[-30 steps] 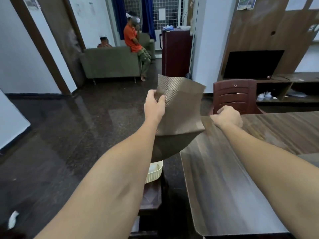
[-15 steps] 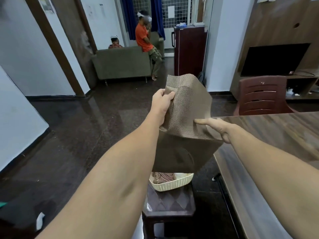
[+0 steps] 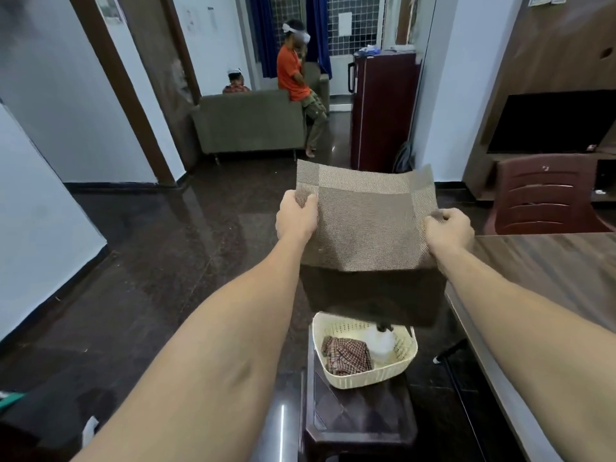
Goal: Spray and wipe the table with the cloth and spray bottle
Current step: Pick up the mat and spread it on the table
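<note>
My left hand (image 3: 296, 217) and right hand (image 3: 448, 230) each grip one woven mat (image 3: 365, 221); below, one basket (image 3: 398, 368) holds one checked cloth (image 3: 346, 355) and one spray bottle (image 3: 381, 343).

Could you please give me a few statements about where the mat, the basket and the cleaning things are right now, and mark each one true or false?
1. Both hands hold the woven mat, the left hand at one edge and the right hand at the other. True.
2. The mat lies flat on the table. False: it is held in the air, beside the table.
3. The checked cloth lies in the cream basket. True.
4. The basket sits on the floor. False: it rests on a dark stool.
5. The spray bottle is in the right hand's grip. False: it stands in the basket.
</note>
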